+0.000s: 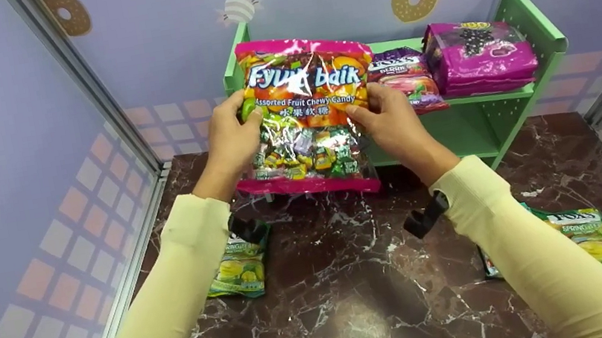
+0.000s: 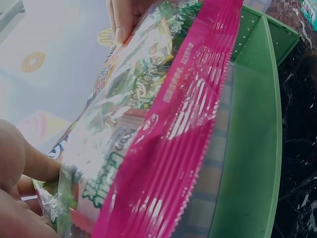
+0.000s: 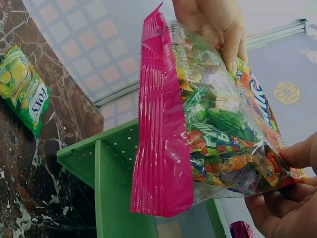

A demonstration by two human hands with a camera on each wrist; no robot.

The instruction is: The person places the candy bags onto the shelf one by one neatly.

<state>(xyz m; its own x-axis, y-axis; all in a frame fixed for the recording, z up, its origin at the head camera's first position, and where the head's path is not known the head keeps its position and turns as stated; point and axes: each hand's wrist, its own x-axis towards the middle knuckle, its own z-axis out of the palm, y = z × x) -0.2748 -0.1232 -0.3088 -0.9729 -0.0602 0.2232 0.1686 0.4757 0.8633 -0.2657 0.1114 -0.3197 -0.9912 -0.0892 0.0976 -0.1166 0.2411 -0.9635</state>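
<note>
Both hands hold up a large candy bag [image 1: 307,116] with pink top and bottom seals, printed "Fyun baik Assorted Fruit Chewy Candy". My left hand [image 1: 234,137] grips its left edge, thumb on the front. On the opposite edge my right hand [image 1: 393,117] pinches it, thumb on the printed front. Wrapped candies show through the clear lower part. In the right wrist view the bag's pink seal [image 3: 161,124] faces the camera. Behind the bag stands a green shelf [image 1: 536,22], its left part mostly hidden. In the left wrist view the shelf [image 2: 252,148] lies beyond the pink edge.
On the shelf's upper tier sit a purple-red Fox's berry bag [image 1: 405,78] and a larger purple package [image 1: 484,56]. Green-yellow Fox's bags lie on the dark marble surface, one at left [image 1: 240,265], another at right [image 1: 594,242] partly behind the sleeve. Patterned walls [image 1: 168,32] enclose the area.
</note>
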